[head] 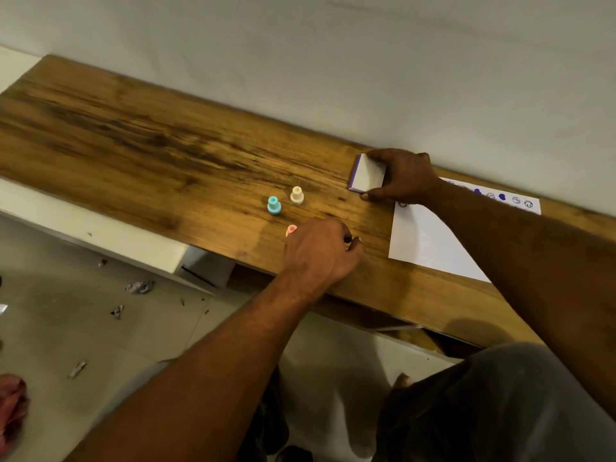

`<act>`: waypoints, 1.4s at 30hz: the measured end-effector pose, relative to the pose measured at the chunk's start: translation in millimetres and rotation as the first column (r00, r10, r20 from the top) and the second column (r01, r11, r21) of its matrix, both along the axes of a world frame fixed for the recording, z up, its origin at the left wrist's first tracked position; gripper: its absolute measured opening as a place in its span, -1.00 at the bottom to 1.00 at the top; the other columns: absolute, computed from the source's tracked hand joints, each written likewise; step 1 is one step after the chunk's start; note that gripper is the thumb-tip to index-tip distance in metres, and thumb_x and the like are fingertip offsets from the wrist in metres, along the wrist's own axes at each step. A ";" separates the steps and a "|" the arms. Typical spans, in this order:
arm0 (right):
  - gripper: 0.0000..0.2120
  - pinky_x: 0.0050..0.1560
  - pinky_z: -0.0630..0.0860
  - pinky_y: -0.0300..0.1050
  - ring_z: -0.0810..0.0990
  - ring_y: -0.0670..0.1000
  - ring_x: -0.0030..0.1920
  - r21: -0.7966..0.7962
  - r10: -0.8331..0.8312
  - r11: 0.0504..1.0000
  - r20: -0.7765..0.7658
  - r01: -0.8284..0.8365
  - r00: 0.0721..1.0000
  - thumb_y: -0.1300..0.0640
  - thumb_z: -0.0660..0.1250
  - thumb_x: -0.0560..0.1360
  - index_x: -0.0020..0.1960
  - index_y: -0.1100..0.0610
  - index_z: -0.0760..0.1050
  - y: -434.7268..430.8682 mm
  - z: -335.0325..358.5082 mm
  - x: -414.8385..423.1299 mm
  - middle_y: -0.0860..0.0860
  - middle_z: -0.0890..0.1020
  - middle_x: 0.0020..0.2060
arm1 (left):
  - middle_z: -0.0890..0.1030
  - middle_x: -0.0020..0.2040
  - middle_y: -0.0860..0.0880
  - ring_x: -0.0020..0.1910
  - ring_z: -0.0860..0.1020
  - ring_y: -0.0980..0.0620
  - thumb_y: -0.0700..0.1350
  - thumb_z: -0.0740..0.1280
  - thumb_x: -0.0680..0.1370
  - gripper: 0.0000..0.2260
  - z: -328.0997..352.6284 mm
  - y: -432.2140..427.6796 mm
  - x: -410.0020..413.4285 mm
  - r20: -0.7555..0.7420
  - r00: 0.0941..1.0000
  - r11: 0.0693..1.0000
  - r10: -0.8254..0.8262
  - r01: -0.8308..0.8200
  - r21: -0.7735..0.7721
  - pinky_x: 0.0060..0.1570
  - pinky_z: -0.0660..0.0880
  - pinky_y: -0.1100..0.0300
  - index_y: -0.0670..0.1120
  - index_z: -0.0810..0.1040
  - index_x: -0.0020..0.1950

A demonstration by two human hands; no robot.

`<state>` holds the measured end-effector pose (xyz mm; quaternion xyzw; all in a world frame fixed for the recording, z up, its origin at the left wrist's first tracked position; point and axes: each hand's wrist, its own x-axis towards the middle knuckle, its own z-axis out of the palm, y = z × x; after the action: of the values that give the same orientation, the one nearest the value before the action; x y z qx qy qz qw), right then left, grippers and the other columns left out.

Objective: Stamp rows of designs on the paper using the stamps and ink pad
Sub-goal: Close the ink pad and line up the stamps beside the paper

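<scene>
right hand [405, 176] grips the tilted ink pad [368, 173] just beside the paper [426, 241] on the tabletop [150, 145]. left hand [320, 251] fingers [336, 228] curl beside the pink stamp [291, 230]; cannot tell if grasping anything.

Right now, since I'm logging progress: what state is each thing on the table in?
Ink pad: tilted, gripped by right hand.
Teal stamp: upright, untouched.
Cream stamp: upright, untouched.
Pink stamp: mostly hidden by curled left hand; held or not, unclear.
Paper: flat, one stamped row along far edge, mostly blank.
</scene>
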<state>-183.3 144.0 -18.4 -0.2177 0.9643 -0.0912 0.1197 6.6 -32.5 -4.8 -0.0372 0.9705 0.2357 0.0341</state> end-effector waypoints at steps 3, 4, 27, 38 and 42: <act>0.00 0.39 0.36 0.20 0.46 0.13 0.43 -0.086 -0.047 0.995 0.033 0.050 0.998 -0.37 0.57 0.29 0.58 -0.03 0.29 0.0 -2.4 -1.4 0.00 0.49 0.47 | 0.41 -0.35 0.18 -0.31 0.42 0.16 0.27 0.32 0.60 -0.66 0.9 -0.4 1.1 0.006 1.000 1.000 -0.002 0.002 -0.002 -0.20 0.40 0.11 0.09 0.71 0.17; -0.01 0.40 0.37 0.21 0.46 0.13 0.43 -0.102 -0.050 0.993 0.043 0.054 0.998 -0.36 0.57 0.29 0.58 -0.03 0.29 -0.1 -2.8 -1.0 0.01 0.49 0.46 | 0.44 -0.32 0.18 -0.29 0.43 0.16 0.26 0.32 0.60 -0.66 0.9 -1.4 1.4 0.011 1.000 1.000 0.001 -0.001 -0.003 -0.21 0.40 0.12 0.09 0.71 0.17; -0.02 0.32 0.50 0.23 0.50 0.14 0.38 -0.172 -0.038 0.984 0.006 0.038 0.999 -0.40 0.53 0.30 0.54 0.07 0.34 9.4 0.3 7.1 0.08 0.52 0.41 | 0.64 -0.13 0.13 -0.16 0.52 0.14 0.28 0.28 0.60 -0.61 -1.7 -1.5 0.6 0.000 1.000 0.999 0.004 -0.004 -0.038 -0.11 0.47 0.06 0.11 0.63 0.31; 0.05 0.39 0.41 0.19 0.45 0.14 0.41 -0.047 0.238 0.970 0.010 -0.237 0.971 -0.53 0.32 0.23 0.57 0.04 0.35 -1.4 10.1 26.8 0.07 0.48 0.44 | 0.50 0.43 -0.14 0.28 0.56 -0.13 0.23 0.26 0.65 -0.31 -6.0 19.9 -31.5 0.035 0.998 0.954 -0.061 0.069 -0.292 0.13 0.50 0.00 -0.06 0.15 0.67; 0.06 0.40 0.37 0.20 0.43 0.15 0.40 -0.011 0.254 0.967 0.010 -0.254 0.967 -0.54 0.28 0.22 0.56 0.05 0.36 2.6 10.7 31.2 0.09 0.47 0.41 | 0.47 0.46 -0.16 0.32 0.54 -0.14 0.24 0.22 0.66 -0.29 -14.3 33.8 -37.7 0.108 0.993 0.938 -0.048 0.081 -0.337 0.22 0.49 -0.02 -0.05 0.08 0.70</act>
<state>-152.0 146.5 -7.7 -0.3393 0.9274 -0.0812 0.1347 -31.0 1.3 -19.1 -0.0222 0.9945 0.0609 0.0824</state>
